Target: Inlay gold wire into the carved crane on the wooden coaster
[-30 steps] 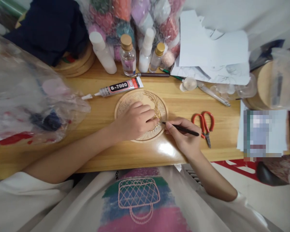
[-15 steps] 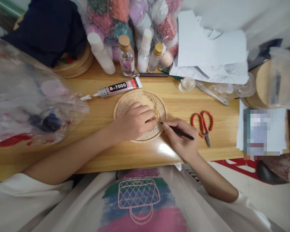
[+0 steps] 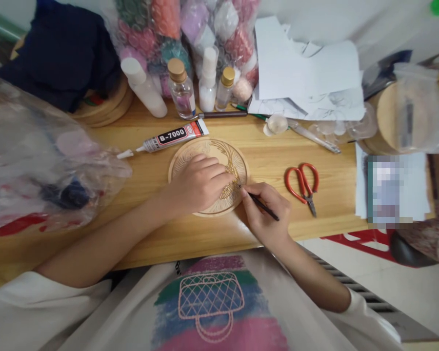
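Observation:
A round carved wooden disc [image 3: 175,155] lies on the table, with gold-coloured, wire-like lines [image 3: 231,170] on its right part. My left hand [image 3: 203,184] rests across the disc and covers much of its middle. Its fingers are curled, the index finger at the gold lines; whatever is under the fingertips is hidden. At the disc's right edge my right hand [image 3: 267,212] grips a slim black pen-like tool [image 3: 264,206]. The tool's tip points at the gold lines, close to my left fingertips. Red-handled cutting pliers [image 3: 304,189] lie right of my right hand.
Beyond the disc lies a B-7000 glue tube [image 3: 173,135]. Several small bottles [image 3: 182,90] stand behind it, before bubble-wrapped items [image 3: 205,29]. Papers [image 3: 307,73] are at the back right. Clear plastic bags [image 3: 58,151] fill the left side. The table's front edge is near my body.
The view has shifted slightly, so the table things appear farther left. The black tool is tilted a little more steeply in my right hand. My left hand stays on the disc.

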The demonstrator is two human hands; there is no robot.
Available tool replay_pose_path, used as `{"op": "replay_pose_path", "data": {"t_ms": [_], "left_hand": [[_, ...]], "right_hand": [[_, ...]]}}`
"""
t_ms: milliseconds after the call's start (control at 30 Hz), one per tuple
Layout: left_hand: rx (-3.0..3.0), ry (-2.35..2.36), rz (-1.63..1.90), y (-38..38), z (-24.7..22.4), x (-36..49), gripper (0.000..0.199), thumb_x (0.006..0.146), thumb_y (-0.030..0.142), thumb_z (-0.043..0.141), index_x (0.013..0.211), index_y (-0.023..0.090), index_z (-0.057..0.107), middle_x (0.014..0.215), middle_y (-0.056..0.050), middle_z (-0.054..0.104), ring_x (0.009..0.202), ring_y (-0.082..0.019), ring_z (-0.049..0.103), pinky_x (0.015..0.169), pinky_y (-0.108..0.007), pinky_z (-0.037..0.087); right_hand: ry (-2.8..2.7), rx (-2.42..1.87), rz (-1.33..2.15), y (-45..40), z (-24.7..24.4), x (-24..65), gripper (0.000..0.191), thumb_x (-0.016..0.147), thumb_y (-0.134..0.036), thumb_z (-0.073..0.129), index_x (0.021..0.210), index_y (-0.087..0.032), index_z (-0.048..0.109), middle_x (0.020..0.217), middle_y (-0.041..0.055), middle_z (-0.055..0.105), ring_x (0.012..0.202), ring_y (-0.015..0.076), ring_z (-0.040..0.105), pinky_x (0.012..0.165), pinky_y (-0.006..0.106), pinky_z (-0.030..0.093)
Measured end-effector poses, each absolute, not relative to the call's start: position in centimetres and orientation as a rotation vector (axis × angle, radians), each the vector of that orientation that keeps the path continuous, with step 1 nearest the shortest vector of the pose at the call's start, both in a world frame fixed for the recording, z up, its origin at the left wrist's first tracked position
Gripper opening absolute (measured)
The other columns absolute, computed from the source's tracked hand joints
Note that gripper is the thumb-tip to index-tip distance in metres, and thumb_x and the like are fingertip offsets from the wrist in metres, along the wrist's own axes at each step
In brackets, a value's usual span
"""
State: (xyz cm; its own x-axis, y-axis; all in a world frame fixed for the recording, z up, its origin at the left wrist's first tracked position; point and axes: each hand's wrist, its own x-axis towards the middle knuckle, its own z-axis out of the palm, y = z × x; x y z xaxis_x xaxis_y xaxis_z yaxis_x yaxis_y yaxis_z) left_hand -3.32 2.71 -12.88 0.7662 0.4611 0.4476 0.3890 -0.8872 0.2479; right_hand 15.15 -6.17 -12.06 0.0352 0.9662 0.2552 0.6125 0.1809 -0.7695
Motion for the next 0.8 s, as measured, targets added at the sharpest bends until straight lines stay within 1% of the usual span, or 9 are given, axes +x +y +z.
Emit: {"op": "replay_pose_path", "data": {"t_ms": [167, 467, 633, 800], "left_hand": [[2.823, 0.684, 0.734, 2.7, -13.0, -3.4, 0.023, 0.096, 0.016, 0.049, 0.089, 0.017, 0.070, 0.073, -0.003, 0.063, 0.074, -0.019, 0.054, 0.071, -0.034, 0.043], [2.826, 0.651, 0.729, 2.7, -12.9, -3.5, 0.023, 0.096, 0.017, 0.049, 0.089, 0.016, 0.071, 0.072, -0.003, 0.062, 0.073, -0.018, 0.052, 0.070, -0.034, 0.041], [2.852, 0.671, 0.745, 2.7, -12.9, -3.4, 0.025, 0.098, 0.018, 0.048, 0.087, 0.017, 0.070, 0.071, -0.003, 0.062, 0.072, -0.018, 0.051, 0.070, -0.034, 0.042], [2.892, 0.673, 0.769, 2.7, -12.7, -3.3, 0.025, 0.098, 0.018, 0.048, 0.084, 0.017, 0.069, 0.071, -0.002, 0.062, 0.071, -0.017, 0.051, 0.069, -0.034, 0.041]], "right_hand": [[-1.680, -1.522, 0.555, -6.1, -12.2, 15.1, 0.007, 0.090, -0.017, 0.061, 0.089, -0.022, 0.065, 0.076, 0.0008, 0.071, 0.067, 0.0136, 0.065, 0.062, 0.028, 0.052], [-1.627, -1.521, 0.624, -6.2, -12.1, 15.4, 0.006, 0.089, -0.016, 0.063, 0.088, -0.021, 0.067, 0.075, 0.0002, 0.070, 0.066, 0.0122, 0.063, 0.061, 0.026, 0.051], [-1.513, -1.559, 0.729, -6.0, -12.0, 15.6, 0.005, 0.088, -0.021, 0.065, 0.087, -0.022, 0.070, 0.077, 0.0009, 0.072, 0.067, 0.0132, 0.065, 0.061, 0.027, 0.053], [-1.517, -1.541, 0.738, -5.8, -11.8, 16.1, 0.005, 0.088, -0.023, 0.066, 0.085, -0.022, 0.070, 0.075, 0.0007, 0.072, 0.066, 0.0132, 0.065, 0.060, 0.027, 0.053]]}}
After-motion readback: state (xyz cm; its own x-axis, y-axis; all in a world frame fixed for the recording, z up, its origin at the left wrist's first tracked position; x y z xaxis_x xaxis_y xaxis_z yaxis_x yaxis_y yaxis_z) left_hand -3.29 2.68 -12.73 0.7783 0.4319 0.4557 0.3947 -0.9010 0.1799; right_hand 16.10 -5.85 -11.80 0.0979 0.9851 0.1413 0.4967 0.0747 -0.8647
